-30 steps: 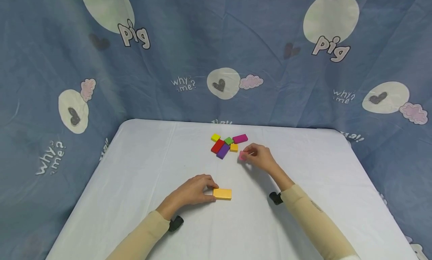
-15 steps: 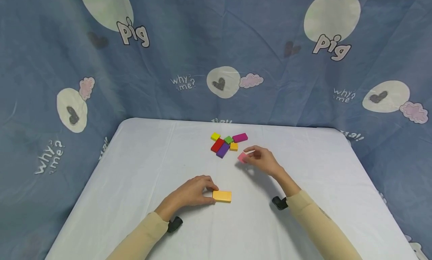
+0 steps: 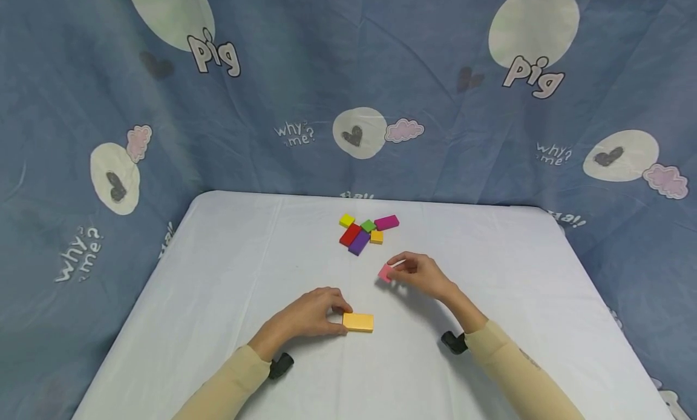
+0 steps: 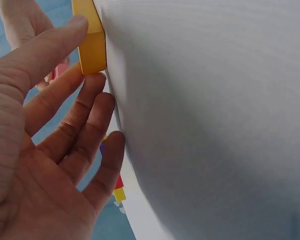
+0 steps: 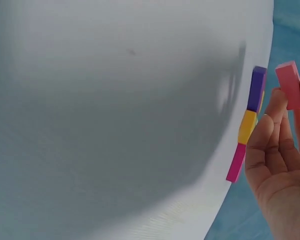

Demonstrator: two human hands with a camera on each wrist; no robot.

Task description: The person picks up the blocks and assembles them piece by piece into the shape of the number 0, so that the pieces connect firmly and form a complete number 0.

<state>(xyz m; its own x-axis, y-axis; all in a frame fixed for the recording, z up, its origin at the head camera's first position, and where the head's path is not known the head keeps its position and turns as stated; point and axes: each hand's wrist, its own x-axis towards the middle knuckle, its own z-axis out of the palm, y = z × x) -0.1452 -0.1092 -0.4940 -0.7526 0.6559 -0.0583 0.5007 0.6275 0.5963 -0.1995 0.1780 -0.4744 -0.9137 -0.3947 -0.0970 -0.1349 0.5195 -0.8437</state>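
A yellow-orange rectangular block [image 3: 358, 322] lies on the white table in front of me. My left hand [image 3: 313, 313] holds its left end between thumb and fingers; the left wrist view shows the thumb against this block [image 4: 92, 47]. Raised above the table, a small pink block [image 3: 385, 273] is pinched between the thumb and fingers of my right hand [image 3: 422, 275]. In the right wrist view the pink block [image 5: 289, 85] stands out past the fingertips. The right hand is behind and to the right of the yellow-orange block, apart from it.
Beyond the hands lies a loose cluster: a red block [image 3: 350, 235], a purple block [image 3: 359, 242], a green block [image 3: 368, 226], a yellow block [image 3: 346, 221], a small orange block [image 3: 376, 237] and a magenta block [image 3: 386, 223]. A blue printed curtain [image 3: 250, 93] hangs behind the table.
My right hand has drawn the pink block away from the cluster, toward me and slightly left. The left hand stays at the yellow-orange block, which sits slightly lower in view.
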